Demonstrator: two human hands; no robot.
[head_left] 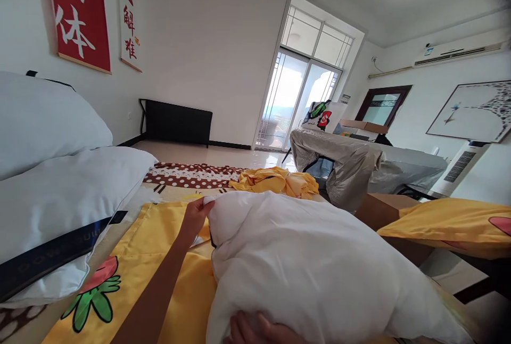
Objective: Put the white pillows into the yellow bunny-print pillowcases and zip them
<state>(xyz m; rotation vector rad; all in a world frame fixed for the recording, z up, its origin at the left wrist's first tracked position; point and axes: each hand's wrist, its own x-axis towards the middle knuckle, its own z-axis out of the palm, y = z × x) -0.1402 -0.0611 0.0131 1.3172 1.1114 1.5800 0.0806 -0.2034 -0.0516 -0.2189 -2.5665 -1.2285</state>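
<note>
Right grip (pixel 259 328): low down, fingers curled into the soft white cloth, so it looks to have a bunch of it; the frame edge cuts some off.
White pillow (pixel 315 259): right by both grips. They have its left end, and its long way runs off to the right of them.
Left grip (pixel 195 219): pinching the pillow's far left corner, farther off than the right grip.
Closer hand: the left one, for the far corner; the right one, for the near part of that end.
Yellow cloth (pixel 149 232): flat, under the left arm, just left of the left grip.
Other white pillow (pixel 67 205): left of the left grip, well apart.
Yellow bundle (pixel 279 180): all crumpled, past the left grip and to its right.
Silver-covered surface (pixel 351 160): far past both grips, off to the right.
</note>
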